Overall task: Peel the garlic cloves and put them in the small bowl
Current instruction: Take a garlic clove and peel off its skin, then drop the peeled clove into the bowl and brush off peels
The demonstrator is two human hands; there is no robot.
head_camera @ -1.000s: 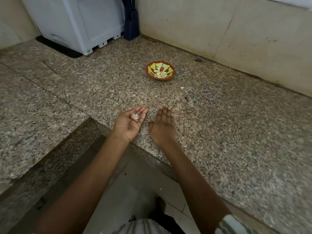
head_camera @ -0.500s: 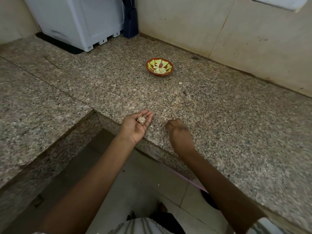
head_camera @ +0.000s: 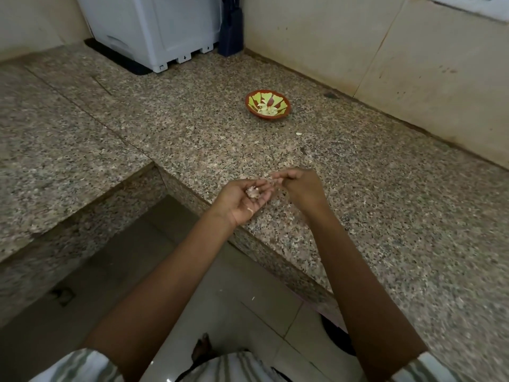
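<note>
My left hand (head_camera: 242, 199) is turned palm up over the counter's front edge, and a small clump of garlic (head_camera: 252, 192) lies in its cupped palm. My right hand (head_camera: 301, 188) is just to its right, fingertips pinched together on a small pale garlic scrap at the left fingertips; what it is exactly is blurred. The small red bowl with a green pattern (head_camera: 283, 102) stands farther back on the granite counter (head_camera: 385, 202), with pale peeled cloves (head_camera: 266, 110) inside.
One pale scrap (head_camera: 298, 133) lies on the counter between the bowl and my hands. A white appliance (head_camera: 154, 31) and a dark blue object (head_camera: 230, 31) stand in the back corner. The wall runs along the right. The tiled floor (head_camera: 132, 271) lies below the counter's inner corner.
My right hand left the counter top, curled up and moved left to my left fingertips. My left hand stayed palm up with the garlic, its fingers now slightly more cupped.
</note>
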